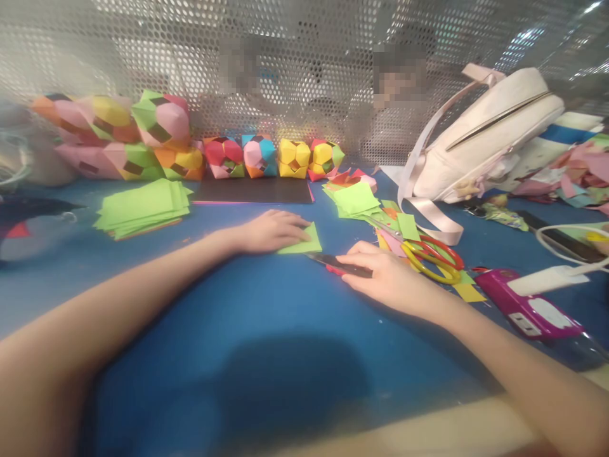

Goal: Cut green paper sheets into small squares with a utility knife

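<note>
A small green paper point(311, 240) lies on the blue table point(266, 304), under the fingers of my left hand point(273, 231), which is spread flat over its left part. My right hand point(375, 270) is closed on a dark-bladed tool point(340, 263), a knife or a scissor blade, with a bit of red beside it. Its pointed tip reaches the lower right edge of the paper. The hidden part of the tool lies behind my fingers.
Green sheets point(143, 208) are stacked at left; more green pieces point(356, 199), scraps and red-and-yellow-handled scissors point(432, 257) lie at right. Folded paper balls point(223, 157) line the back. A purple device point(533, 304) and pale backpack point(490, 139) are at right.
</note>
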Available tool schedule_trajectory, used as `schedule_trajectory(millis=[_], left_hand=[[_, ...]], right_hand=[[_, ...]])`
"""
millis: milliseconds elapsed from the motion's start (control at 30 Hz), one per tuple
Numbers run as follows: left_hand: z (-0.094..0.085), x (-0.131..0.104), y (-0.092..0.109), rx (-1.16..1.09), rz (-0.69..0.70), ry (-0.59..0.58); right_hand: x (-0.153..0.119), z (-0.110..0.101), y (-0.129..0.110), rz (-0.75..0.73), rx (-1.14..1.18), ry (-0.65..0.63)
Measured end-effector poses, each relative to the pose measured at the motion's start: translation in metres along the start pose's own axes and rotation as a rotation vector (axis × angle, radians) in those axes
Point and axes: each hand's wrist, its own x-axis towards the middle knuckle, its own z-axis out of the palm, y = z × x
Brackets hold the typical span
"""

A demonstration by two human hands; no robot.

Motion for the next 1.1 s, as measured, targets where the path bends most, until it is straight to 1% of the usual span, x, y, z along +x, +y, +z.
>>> schedule_trajectory(millis=[133, 200, 300, 400, 600, 767, 867, 1000, 1100], left_hand=[[-0.0026, -0.0009, 0.0021, -0.055, -0.027, 0.007], [-0.0029, -0.0031, 0.0017, -0.059, -0.018, 0.008], [-0.0019, -0.0062, 0.0, -0.012, 0.001, 0.017], [-0.0006, -0.0071, -0.0006, 0.029, -0.011, 0.015], [-0.0001, -0.0057, 0.0015, 0.053, -0.018, -0.001], [-0.0011, -0.0057, 0.003, 0.071, -0.026, -0.027], [-0.0015, -0.0058, 0.0036, 0.075, -0.039, -0.048], [-0.002, -0.0057, 0.0043, 0.069, -0.058, -0.065], [-0.0023, -0.0056, 0.0046, 0.063, -0.063, -0.069]], right_hand=[[-0.0001, 0.0022, 0.0002, -0.019, -0.003, 0.008], [-0.0007, 0.0023, 0.0002, -0.02, -0.006, 0.02], [-0.0016, 0.0016, 0.0006, -0.031, -0.021, 0.034], [-0.0017, 0.0012, 0.0021, -0.039, -0.034, 0.029], [0.0012, 0.0025, 0.0045, -0.051, -0.055, 0.069], [0.0021, 0.0014, -0.0006, -0.02, -0.036, 0.047], [0.0021, 0.0018, -0.0032, 0.0, -0.035, 0.057], [0.0018, 0.0041, -0.0034, 0.0, 0.015, 0.025], [0.0012, 0.0053, -0.0033, 0.007, 0.023, 0.024]])
